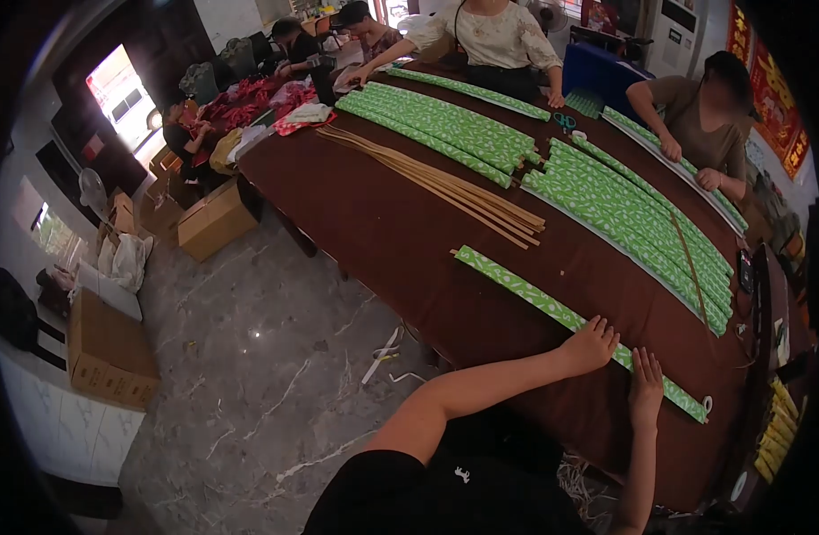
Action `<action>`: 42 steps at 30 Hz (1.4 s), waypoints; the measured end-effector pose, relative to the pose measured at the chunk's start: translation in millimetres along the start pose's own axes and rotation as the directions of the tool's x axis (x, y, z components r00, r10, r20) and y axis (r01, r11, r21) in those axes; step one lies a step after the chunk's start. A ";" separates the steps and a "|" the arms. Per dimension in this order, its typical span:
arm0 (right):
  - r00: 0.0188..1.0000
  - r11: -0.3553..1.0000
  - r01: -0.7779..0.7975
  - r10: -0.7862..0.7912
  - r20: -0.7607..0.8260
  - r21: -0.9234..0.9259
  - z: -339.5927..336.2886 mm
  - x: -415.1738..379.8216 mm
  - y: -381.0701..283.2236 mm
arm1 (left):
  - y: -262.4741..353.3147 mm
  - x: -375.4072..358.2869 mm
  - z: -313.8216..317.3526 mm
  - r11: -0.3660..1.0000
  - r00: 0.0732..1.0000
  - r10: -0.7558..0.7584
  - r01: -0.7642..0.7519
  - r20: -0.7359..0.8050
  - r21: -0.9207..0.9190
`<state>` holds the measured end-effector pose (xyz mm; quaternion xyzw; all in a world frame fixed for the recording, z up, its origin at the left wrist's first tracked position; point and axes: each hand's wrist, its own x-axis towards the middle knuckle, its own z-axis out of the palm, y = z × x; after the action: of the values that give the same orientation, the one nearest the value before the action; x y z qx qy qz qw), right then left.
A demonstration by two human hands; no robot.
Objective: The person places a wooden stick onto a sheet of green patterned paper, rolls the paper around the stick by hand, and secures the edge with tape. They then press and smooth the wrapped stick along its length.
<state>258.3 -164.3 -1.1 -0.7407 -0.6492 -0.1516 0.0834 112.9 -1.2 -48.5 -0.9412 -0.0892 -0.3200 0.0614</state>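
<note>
A long, narrow strip of green material with a white pattern (517, 287) lies in front of me on the dark brown tabletop. A bit of wooden slat pokes out of its far left end. My left hand (591, 346) rests on this strip near its middle, fingers stretched over it. Just to the right, my right hand (646, 383) lies flat across the same strip with its fingers extended. By the strip's near right end is a small white roll (707, 404), perhaps tape. Beyond my hands, several thin wooden slats (436, 187) lie in a loose bundle.
Rows of green patterned strips (624, 214) and another stack (436, 129) cover the table's far side. Blue scissors (564, 120) lie near a standing co-worker (503, 45). Another person (708, 116) handles a strip at right. Cardboard boxes (215, 220) stand on the grey floor.
</note>
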 end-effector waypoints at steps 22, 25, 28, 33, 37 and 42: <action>0.998 0.999 -0.043 0.041 0.044 0.033 -3.4 -1.3 -3.6 | 4.6 -0.2 -1.0 1.000 1.000 -0.028 0.028 -0.004 0.008; 0.999 0.998 -0.041 0.039 0.035 0.039 -4.2 -1.4 -4.9 | 5.3 -0.3 -2.5 1.000 0.999 -0.021 0.022 -0.029 0.018; 0.999 0.998 -0.042 0.041 0.025 0.036 -0.6 -1.2 -2.6 | 4.5 -0.3 -3.0 0.999 0.999 -0.030 0.031 -0.031 0.032; 0.999 0.999 -0.027 0.026 0.036 0.023 -9.5 2.4 -7.5 | 2.5 0.4 -6.6 0.998 0.998 -0.013 0.017 -0.062 0.054; 0.998 0.999 -0.036 0.036 0.051 0.002 -7.5 2.2 -5.1 | -0.3 1.4 -10.4 0.997 0.996 0.008 -0.001 -0.092 0.075; 1.000 1.000 0.003 -0.003 0.028 0.003 -8.7 3.2 -5.4 | -3.9 2.5 -15.7 0.992 0.994 0.073 -0.065 -0.079 0.105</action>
<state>252.3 -163.3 7.7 -0.7416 -0.6516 -0.1406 0.0751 104.7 0.2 -34.3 -0.9252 -0.0703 -0.3515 0.1243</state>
